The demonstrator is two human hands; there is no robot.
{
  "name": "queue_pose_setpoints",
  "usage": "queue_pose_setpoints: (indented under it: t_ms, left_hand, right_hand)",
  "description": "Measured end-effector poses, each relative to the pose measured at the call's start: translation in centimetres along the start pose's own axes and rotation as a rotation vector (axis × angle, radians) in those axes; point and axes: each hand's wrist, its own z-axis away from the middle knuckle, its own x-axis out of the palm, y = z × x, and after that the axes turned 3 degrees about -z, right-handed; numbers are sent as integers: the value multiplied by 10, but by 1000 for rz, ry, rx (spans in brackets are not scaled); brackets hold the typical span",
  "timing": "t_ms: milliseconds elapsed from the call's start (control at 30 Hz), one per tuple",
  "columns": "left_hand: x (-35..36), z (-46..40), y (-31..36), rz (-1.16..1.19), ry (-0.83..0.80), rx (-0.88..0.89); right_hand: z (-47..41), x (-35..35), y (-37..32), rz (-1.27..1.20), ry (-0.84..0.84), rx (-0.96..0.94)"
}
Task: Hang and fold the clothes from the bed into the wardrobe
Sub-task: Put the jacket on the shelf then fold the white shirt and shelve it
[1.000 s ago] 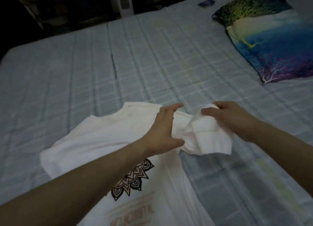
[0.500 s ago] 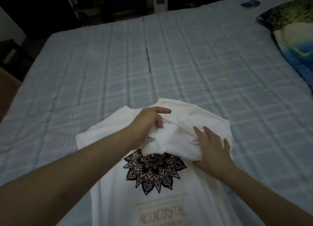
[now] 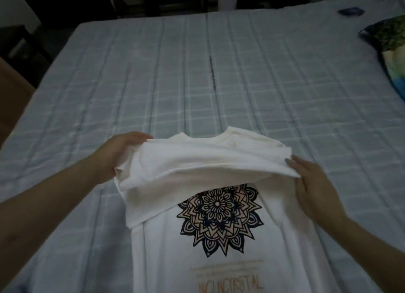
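A white cotton T-shirt printed with a black mandala lies print-up on the bed, which is covered by a pale blue checked sheet. The shirt sits near the lower middle of the view, its collar pointing away from the person. Both sleeves are folded in across the chest, forming a raised band of cloth just above the mandala. The left hand is at the band's left end, its fingers closed on the cloth and lifting that edge slightly. The right hand rests at the band's right end with fingers extended and flat, pressing the fabric rather than gripping it. A colourful printed pillow lies at the bed's right edge, well apart from the shirt.
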Motion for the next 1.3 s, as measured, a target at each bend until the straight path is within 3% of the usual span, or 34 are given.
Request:
queue_pose_setpoints:
  t_ms: [67,100,133,200,267,333,500,600,667,800,900,967,1033,1100,1200,1300]
  left_hand:
    - [-19,-8,-24,-169,137,-56]
    - [-30,-15,-41,-376,185,-67]
    - [-38,-22,-59,-591,189,-70]
    - [-45,-32,-88,-905,108,-74]
    - [-42,-38,-106,-1065,39,-31]
    - [-37,-42,-116,-1070,21,45]
    - [-31,-50,-117,-920,100,315]
    - [-33,-56,-112,-846,228,464]
    - [-38,-65,-117,-944,237,430]
    - [-36,-84,-127,-1181,249,315]
    - [-20,-96,-109,-1056,273,364]
    - [-9,-107,-96,-957,215,261]
    - [-3,-118,-85,-934,151,180]
    - [0,-126,-75,-951,110,155]
    - [2,-134,-69,-857,147,248]
    - [6,-133,-75,-785,212,571]
  right_hand:
    - [9,20,1,206,-439,-204]
    - [10,27,1,279,-618,-167]
    - [8,32,0,263,-659,-78]
    - [-5,39,-8,59,-393,51]
    - [-26,48,-11,47,-105,63]
    - [-52,55,-13,104,-71,114]
    - [-107,63,-3,196,-277,127]
    - [-114,49,-6,205,-33,136]
    - [-115,48,3,193,85,159]
    - [-109,76,12,237,-229,286]
    - [-112,81,5,361,-164,241]
    - [-124,79,-2,318,-103,91]
    - [-145,80,-10,250,-183,41]
    - [-164,83,-20,208,-322,154]
    - [-185,80,-30,337,-427,151]
    - [-195,73,-28,331,-396,42]
